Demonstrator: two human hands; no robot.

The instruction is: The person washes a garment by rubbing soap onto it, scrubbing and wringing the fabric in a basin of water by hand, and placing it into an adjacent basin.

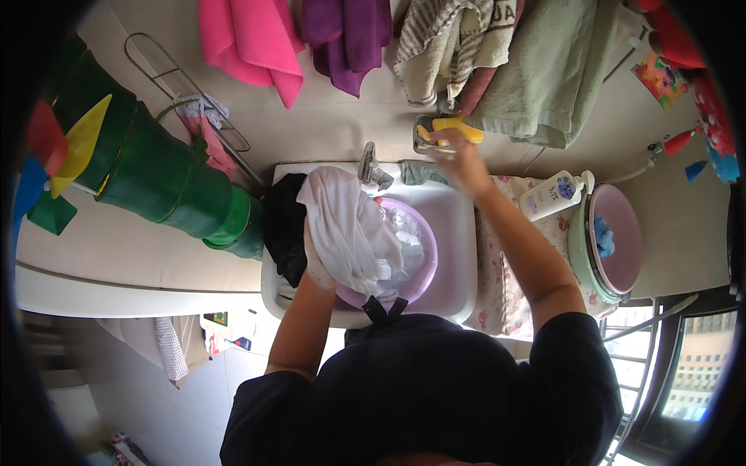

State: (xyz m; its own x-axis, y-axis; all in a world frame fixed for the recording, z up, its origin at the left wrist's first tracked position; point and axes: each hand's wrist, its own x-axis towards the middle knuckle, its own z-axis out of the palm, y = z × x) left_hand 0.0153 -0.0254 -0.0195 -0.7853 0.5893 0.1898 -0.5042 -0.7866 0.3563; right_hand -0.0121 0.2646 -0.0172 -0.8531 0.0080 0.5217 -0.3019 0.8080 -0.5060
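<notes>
My left hand [315, 266], wet with suds, grips a white cloth [346, 225] and holds it up over a lilac basin [423, 283]. Part of this cloth hangs into the foamy water, and folds hide most of my left fingers. The basin stands inside a white sink [458, 268], below a metal tap [373, 169]. Up by the wall, my right hand [464, 165] is at a soap dish [422, 136] with a yellow bar of soap [460, 126]. Motion smears those fingers, so whether they grip the soap is unclear.
Black fabric [286, 229] lies on the sink's left rim, and a folded grey-green cloth [423, 172] on its back rim. To the right are a white pump bottle [549, 196] and stacked basins [622, 225]. Several towels [544, 78] hang above; a green bamboo-shaped column [167, 175] stands left.
</notes>
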